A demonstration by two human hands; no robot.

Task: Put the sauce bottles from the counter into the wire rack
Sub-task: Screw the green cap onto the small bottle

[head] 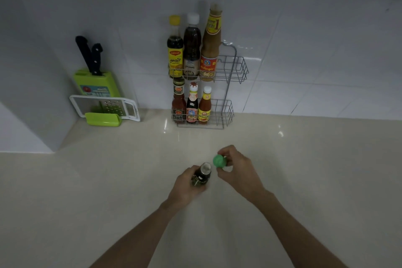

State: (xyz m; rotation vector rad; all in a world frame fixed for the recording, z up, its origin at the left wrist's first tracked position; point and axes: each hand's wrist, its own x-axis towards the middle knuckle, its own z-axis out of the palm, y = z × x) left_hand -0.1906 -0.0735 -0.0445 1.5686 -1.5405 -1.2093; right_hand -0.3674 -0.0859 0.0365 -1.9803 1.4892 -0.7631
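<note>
A two-tier wire rack [236,69] stands against the tiled wall at the back of the counter. Its upper tier holds three tall bottles [192,50] on the left, and its lower tier holds three small bottles [191,106]; the right side of both tiers is bare wire. Over the counter's middle, my left hand [185,189] grips a dark sauce bottle [203,175] seen from above, its neck uncapped. Just to the right, my right hand [235,169] holds a green cap [219,160] between its fingers, apart from the bottle's mouth.
A green knife block [96,81] with two black-handled knives leans on the wall at the back left. A white grater [104,106] and a green holder [103,119] stand in front of it. A white wall corner juts out at the left. The beige counter [87,191] spreads around my hands.
</note>
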